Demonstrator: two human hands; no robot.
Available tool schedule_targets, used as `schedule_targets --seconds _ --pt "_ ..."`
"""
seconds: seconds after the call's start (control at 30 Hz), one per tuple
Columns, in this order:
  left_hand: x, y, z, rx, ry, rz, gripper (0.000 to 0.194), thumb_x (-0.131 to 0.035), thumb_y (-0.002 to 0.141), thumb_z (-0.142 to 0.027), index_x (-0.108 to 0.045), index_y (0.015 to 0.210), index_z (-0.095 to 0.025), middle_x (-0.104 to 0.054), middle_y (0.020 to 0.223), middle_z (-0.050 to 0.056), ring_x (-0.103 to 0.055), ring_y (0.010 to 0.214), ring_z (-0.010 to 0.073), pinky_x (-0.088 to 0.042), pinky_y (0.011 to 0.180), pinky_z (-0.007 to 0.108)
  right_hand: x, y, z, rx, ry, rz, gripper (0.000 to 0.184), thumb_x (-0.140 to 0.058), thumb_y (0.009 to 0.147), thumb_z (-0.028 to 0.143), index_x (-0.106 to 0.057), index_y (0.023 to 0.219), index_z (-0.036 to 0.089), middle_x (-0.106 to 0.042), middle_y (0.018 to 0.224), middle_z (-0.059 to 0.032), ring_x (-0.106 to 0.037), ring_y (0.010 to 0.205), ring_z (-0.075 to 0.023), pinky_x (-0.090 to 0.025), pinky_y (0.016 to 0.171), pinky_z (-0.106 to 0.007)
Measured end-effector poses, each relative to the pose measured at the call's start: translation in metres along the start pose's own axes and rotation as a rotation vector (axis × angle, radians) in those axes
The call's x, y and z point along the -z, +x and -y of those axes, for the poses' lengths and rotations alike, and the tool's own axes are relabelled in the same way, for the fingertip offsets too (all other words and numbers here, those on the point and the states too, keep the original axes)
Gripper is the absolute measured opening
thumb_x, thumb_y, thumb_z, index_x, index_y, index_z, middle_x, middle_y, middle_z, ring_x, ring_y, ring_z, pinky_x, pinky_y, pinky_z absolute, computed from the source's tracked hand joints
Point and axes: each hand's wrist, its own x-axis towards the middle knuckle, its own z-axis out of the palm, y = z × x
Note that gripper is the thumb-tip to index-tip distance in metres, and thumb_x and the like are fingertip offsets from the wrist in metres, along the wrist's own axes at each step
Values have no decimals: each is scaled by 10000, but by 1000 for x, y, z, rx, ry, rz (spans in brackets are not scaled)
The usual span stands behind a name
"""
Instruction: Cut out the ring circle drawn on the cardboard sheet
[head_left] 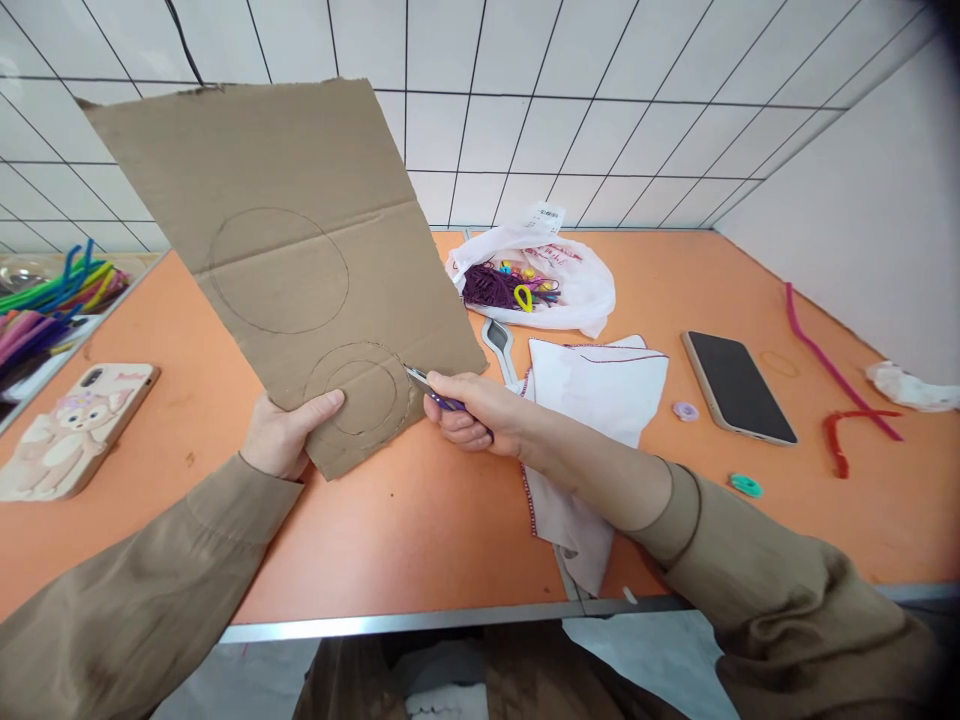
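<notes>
- My left hand (289, 430) grips the cardboard (270, 150) at its lower left edge, thumb flat on the front face, fingers behind.
- My right hand (476, 410) is closed around a cutting tool (442, 398) with a purple handle; my fingers cover too much of it to tell its exact kind.
- The cardboard, held up in front of me, leans with its drawn face towards me and a crease running across it; whether its lowest corner touches the worktop (420, 540), I cannot tell.
- Upper drawing: a large single circle (279, 270), crossed by the crease.
- Lower drawing: a double circle (360, 390), one outline inside the other; the outer line looks dotted along its right side, and the tool's metal tip meets the cardboard at this line.
- Beyond my right hand: an open white plastic bag (585, 280) containing purple yarn (491, 287).
- Partly under my right forearm: a white cloth (600, 385) with dark red stitching along its edge.
- Right side of the worktop: a dark-screened phone (740, 385), with a pink strip (840, 355) and a red strip (834, 445) farther right.
- Left side: a phone case (79, 430) with a cartoon animal, picture upwards.
</notes>
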Motion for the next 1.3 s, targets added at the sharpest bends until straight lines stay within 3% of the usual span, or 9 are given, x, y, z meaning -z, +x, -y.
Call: schedule_targets --seconds 0.17,0.37,0.63,0.77,1.07,1.3 --pt "-1 2 0 5 -1 -38 661 -864 560 -268 -655 1183 -195 -740 1026 109 -654 1076 361 -552 907 524 -5 -3 1 44 -43 -64 474 -305 1001 437 -505 677 154 -301 419 85 -182 313 -35 -122 314 -152" --pt "-1 1 0 8 4 12 603 -842 608 -264 -651 1174 -185 -730 1076 112 -647 1101 345 -546 931 497 -12 -6 2 92 -70 -131 458 -325 993 437 -500 677 156 -295 421 86 -182 318 -33 -117 325 -158" --pt "0 4 -1 -63 -20 -74 651 -872 560 -266 -666 1175 -202 -743 1027 87 -661 1069 333 -540 945 497 -9 -7 1 56 -56 -106 465 -329 988 449 -505 671 157 -287 424 88 -173 322 -33 -109 322 -154" --pt "0 3 0 -42 -15 -56 641 -869 569 -257 -668 1176 -202 -740 1045 90 -662 1063 330 -547 936 494 -12 -9 3 120 -54 -111 457 -359 981 459 -512 675 157 -303 430 87 -184 322 -31 -118 323 -154" --pt "1 0 1 -36 5 -18 631 -858 600 -260 -653 1194 -196 -736 1051 95 -661 1065 328 -554 922 488 -10 -5 3 81 -56 -123 468 -351 987 448 -509 661 153 -292 415 88 -180 317 -31 -111 320 -152" --pt "4 -3 2 -118 92 55 613 -835 639 -279 -634 1210 -183 -727 1073 107 -647 1070 317 -528 951 502 -8 -8 3 99 -88 -123 456 -381 983 436 -501 641 160 -279 399 92 -160 317 -29 -107 314 -147"
